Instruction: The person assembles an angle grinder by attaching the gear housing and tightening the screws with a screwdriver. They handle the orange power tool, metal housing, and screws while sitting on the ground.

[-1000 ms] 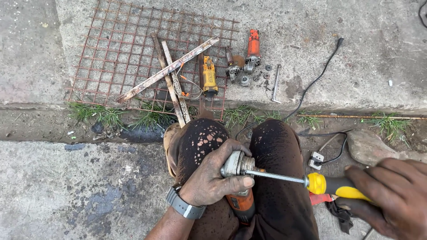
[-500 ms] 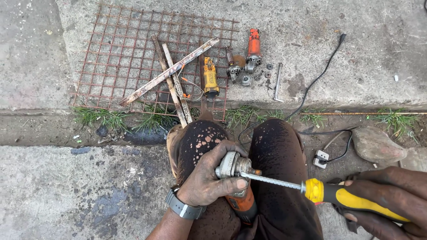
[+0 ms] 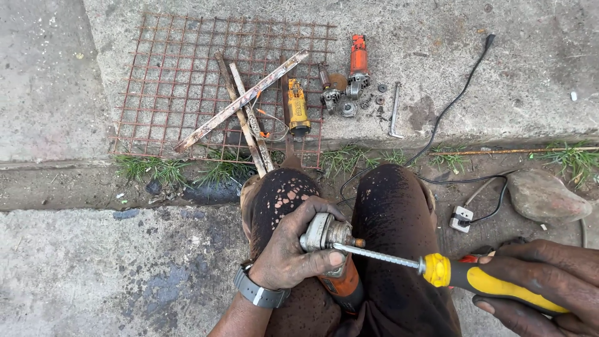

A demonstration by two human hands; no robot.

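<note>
My left hand (image 3: pixel 292 253) grips the metal gear head of an orange power tool (image 3: pixel 331 253) that rests between my knees. A grey watch sits on that wrist. My right hand (image 3: pixel 541 286) holds a screwdriver (image 3: pixel 449 271) with a yellow and black handle. Its metal shaft runs left, and the tip meets the tool's head near my left thumb. My dark, stained trousers (image 3: pixel 387 212) lie under both hands.
A rusty wire mesh (image 3: pixel 162 81) lies on the concrete ahead with metal bars (image 3: pixel 240 103) across it. A yellow tool body (image 3: pixel 297 109), an orange motor part (image 3: pixel 358 59), small loose parts (image 3: pixel 368 103) and a wrench (image 3: pixel 394 112) lie beyond. A black cable (image 3: pixel 449 109), white plug (image 3: pixel 462 218) and stone (image 3: pixel 546 195) sit right.
My right hand and the screwdriver handle dropped lower and tilted. The shaft now slopes down to the right. My left hand has kept its hold on the tool's head.
</note>
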